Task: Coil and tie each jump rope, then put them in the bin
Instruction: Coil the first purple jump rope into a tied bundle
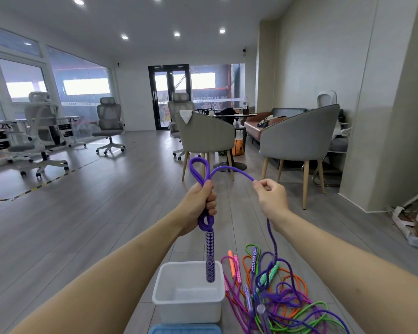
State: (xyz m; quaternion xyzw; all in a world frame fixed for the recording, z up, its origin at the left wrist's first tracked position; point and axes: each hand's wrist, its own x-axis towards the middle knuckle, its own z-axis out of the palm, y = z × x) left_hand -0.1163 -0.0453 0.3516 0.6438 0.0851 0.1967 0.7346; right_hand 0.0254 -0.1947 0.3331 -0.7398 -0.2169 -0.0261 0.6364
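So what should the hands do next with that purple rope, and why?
Probably the right hand brings its strand over to the left hand to add another loop: only a few loops of the purple rope are gathered, and the rest trails down to the floor pile.

Braided purple cord rope (204, 174), a matt translucent white plastic bin (187, 302), grey wood-grain plank floor (101, 213).

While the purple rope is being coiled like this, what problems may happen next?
1. The purple rope runs from the right hand down into the tangled pile of ropes on the floor; pulling may snag it or drag others along.
2. The left hand holds only a few loops in its grip; they may slip loose before tying.
3. The hanging handle may swing against the white bin.
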